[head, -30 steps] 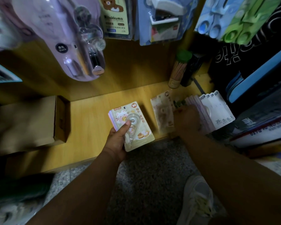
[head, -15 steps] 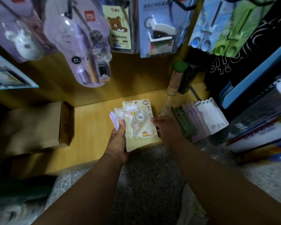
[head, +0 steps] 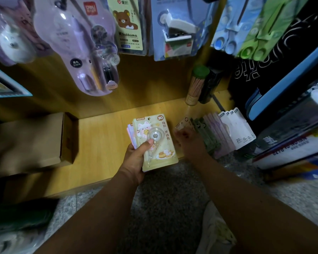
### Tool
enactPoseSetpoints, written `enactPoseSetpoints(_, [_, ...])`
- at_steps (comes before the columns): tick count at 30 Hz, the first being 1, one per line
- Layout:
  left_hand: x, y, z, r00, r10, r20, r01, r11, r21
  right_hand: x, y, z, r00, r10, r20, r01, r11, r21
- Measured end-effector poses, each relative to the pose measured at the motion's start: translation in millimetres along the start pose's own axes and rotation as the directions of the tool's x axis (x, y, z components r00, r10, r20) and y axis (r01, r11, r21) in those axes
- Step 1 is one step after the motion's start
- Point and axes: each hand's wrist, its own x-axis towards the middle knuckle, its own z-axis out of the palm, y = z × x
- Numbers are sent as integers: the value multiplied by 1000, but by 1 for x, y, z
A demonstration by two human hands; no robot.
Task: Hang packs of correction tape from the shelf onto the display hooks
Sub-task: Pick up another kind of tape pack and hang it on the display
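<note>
the step in hand looks like gathering: the left hand (head: 134, 158) grips a small stack of correction tape packs (head: 154, 142) over the wooden shelf (head: 103, 136), thumb pressed on the yellow front pack, at least three by their edges. the right hand (head: 189, 142), blurred, reaches the fanned row of packs (head: 224, 132) lying on the shelf, grip impossible to tell. next, i judge, it must pinch one more, then lift the stack to the hooks above.

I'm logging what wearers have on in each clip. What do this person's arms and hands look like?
Both forearms are bare to the frame's lower edge, with no sleeve in view. The left hand and right hand wear no gloves; no watch, ring or bracelet shows in the dim light.
</note>
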Motion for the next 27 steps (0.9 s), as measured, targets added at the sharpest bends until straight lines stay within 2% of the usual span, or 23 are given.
enactPoseSetpoints(2, [2, -2, -1, 1000, -10, 3, 10, 1000, -16, 11, 12, -13, 990, -54, -132, 21, 971, -239])
enactPoseSetpoints(4, [6, -5, -3, 1000, -10, 6, 10, 1000, -27, 23, 27, -25, 977, -57, -203, -24, 926, -376])
enactPoseSetpoints(7, [10, -8, -5, 1000, -14, -5, 14, 999, -35, 40, 42, -33, 970, -30, -240, -101, 850, -517])
enactPoseSetpoints(10, [13, -10, -6, 1000, -29, -6, 29, 999, -44, 50, 47, -30, 971, 11, -238, -149, 806, -573])
enactPoseSetpoints(15, [16, -9, -10, 999, -35, -33, 34, 999, -33, 58, 51, -20, 967, 102, -232, -222, 782, -583])
enactPoseSetpoints(19, [15, -5, -12, 999, -19, -45, 19, 1000, -15, 57, 47, -20, 976, 67, -207, -176, 803, -570])
enactPoseSetpoints(23, [6, 3, -13, 998, 5, -62, -7, 1000, -24, 52, 36, -26, 967, 65, -248, -156, 916, -370])
enactPoseSetpoints(27, [-11, 10, -12, 996, 28, -85, -29, 999, -13, 36, 13, -40, 944, 38, -326, -91, 985, -147])
